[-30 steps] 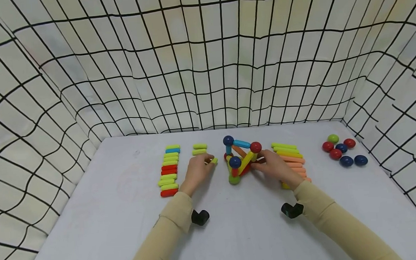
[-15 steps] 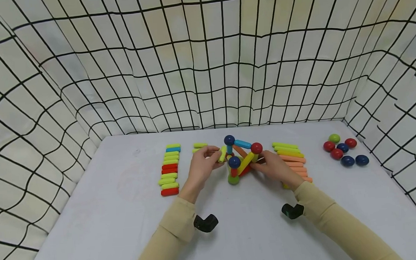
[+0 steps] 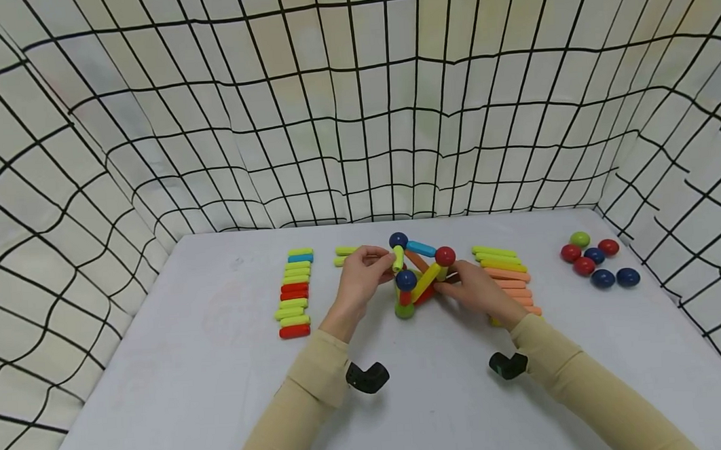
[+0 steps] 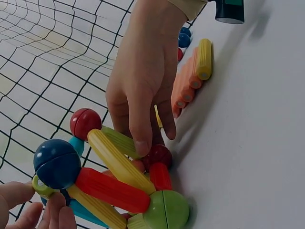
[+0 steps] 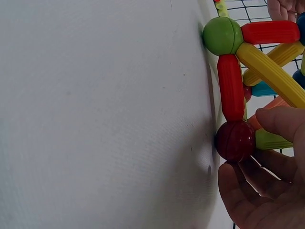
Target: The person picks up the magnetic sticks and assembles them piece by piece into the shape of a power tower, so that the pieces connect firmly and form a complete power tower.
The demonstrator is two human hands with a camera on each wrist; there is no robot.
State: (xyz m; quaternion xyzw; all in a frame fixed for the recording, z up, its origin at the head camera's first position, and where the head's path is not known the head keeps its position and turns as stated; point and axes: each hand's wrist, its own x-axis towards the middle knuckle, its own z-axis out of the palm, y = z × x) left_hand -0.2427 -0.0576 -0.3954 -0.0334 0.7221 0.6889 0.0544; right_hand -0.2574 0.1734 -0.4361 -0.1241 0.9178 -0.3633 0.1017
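Observation:
A toy frame of coloured sticks and balls stands mid-table, with a green ball (image 3: 404, 311) at its near bottom corner. My left hand (image 3: 359, 283) pinches a short lime-green stick (image 3: 398, 258) by the frame's upper left side. That stick lies between the far blue ball (image 3: 398, 240) and the near blue ball (image 3: 406, 280), its end right at the near one in the left wrist view. My right hand (image 3: 477, 290) holds the frame's lower right corner, thumb and fingers about the bottom red ball (image 5: 235, 141). A second red ball (image 3: 445, 256) tops that corner.
Left of the frame lies a column of short lime, blue and red sticks (image 3: 293, 296), with lime sticks (image 3: 345, 251) nearer the frame. Longer orange and yellow sticks (image 3: 510, 285) lie beside my right hand. Loose balls (image 3: 584, 266) sit at far right. Black netting (image 3: 362, 136) surrounds the table.
My left hand has carried the lime-green stick from the table rightward to the frame's upper blue balls, turning it lengthwise. My right hand has stayed at its corner.

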